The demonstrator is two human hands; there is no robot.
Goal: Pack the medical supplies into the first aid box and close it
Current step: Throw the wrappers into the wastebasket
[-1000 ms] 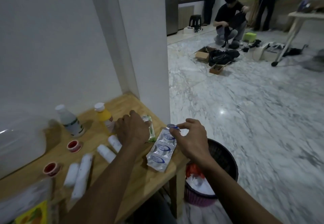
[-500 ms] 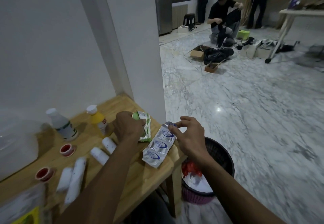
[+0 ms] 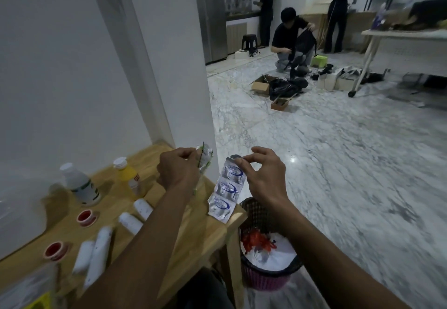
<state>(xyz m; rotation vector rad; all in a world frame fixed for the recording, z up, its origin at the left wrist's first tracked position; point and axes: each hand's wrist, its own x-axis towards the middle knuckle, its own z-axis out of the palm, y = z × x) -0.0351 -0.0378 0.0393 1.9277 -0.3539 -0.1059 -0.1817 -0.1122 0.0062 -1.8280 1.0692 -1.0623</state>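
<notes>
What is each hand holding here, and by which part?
Left hand pinches a green-printed sachet near its top edge. Right hand pinches the silver blister strip by its top end; the strip hangs down.

**Crowded left, open right corner**

Bottles [image 3: 81,185], red caps [image 3: 87,217] and white tubes [image 3: 98,260] crowd the wooden table's [image 3: 193,243] left and middle. Its near right corner lies bare. The wall [image 3: 72,67] blocks the far edge; a waste basket [image 3: 268,275] stands just beside the right edge.
</notes>
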